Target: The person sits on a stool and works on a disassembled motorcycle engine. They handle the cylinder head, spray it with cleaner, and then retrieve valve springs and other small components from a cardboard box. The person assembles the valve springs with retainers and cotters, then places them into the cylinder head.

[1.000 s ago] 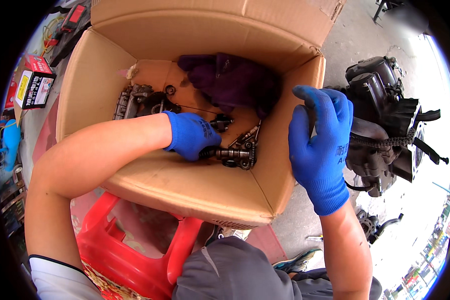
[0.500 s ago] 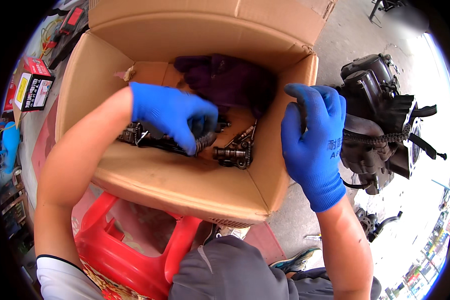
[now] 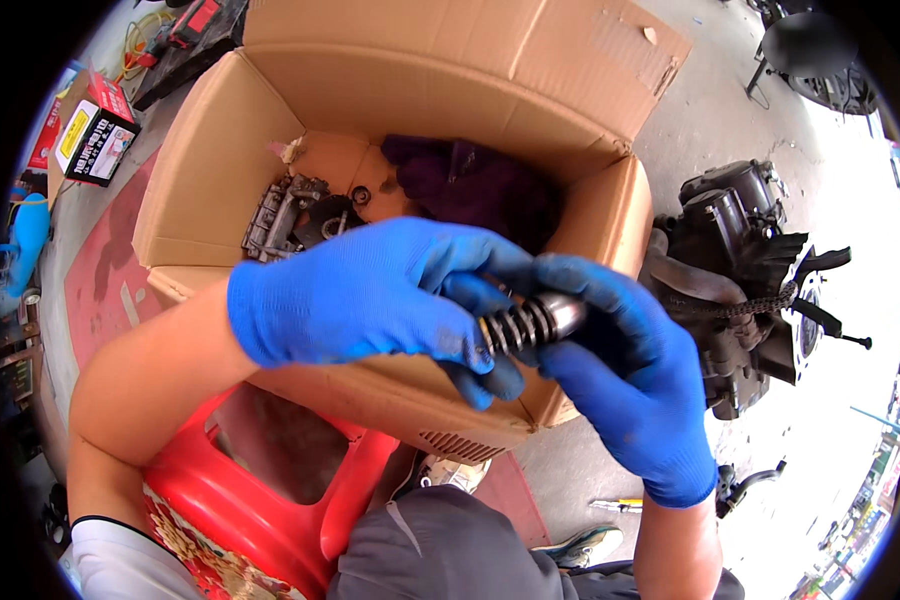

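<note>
Together, left hand (image 3: 390, 290), right hand (image 3: 635, 375) hold silver-ended coil spring (image 3: 520, 327).

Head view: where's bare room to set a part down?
Grey floor beyond the black engine, right of the box flap; red floor strip between the box and small carton. Crowded: inside the box, metal parts back left, purple cloth back right; left hand and right hand partly hide its front.
</note>
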Available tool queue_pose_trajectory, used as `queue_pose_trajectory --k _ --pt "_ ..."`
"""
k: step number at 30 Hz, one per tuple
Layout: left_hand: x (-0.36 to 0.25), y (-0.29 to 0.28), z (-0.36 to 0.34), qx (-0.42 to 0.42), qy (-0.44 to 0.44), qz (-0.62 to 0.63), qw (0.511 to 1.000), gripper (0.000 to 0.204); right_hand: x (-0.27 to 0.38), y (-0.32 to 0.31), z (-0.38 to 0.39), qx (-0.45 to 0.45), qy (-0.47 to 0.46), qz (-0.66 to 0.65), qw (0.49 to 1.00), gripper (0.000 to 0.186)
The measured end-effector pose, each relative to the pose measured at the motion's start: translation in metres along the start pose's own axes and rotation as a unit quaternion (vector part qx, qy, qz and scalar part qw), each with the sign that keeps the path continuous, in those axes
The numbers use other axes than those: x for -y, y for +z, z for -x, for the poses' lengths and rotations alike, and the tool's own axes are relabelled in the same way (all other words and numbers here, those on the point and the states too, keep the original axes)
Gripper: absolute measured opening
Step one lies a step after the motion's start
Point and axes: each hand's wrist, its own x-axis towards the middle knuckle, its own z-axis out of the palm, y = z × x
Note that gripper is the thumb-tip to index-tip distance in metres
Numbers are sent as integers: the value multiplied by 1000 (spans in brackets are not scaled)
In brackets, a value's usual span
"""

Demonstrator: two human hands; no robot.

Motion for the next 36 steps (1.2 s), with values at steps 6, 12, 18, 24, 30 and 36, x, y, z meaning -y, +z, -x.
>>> queue_pose_trajectory --k 6,12,18,24,30,36 --pt "20 6 21 -115 -16 -9 993 50 10 9 -1 18 26 106 994 41" --pt "40 -7 12 -81 60 40 994 42 13 18 -9 37 -48 282 957 36" --pt "37 -16 7 5 82 -35 996 45 -1 31 -10 22 -131 367 921 38" --pt "39 -19 4 1 36 -50 998 45 9 34 -6 21 -105 368 924 37" --pt "45 -21 3 -27 22 -10 999 42 1 29 -1 0 -25 191 981 39" --pt "41 -18 5 -28 29 13 999 41 -7 14 2 29 73 -67 995 42"
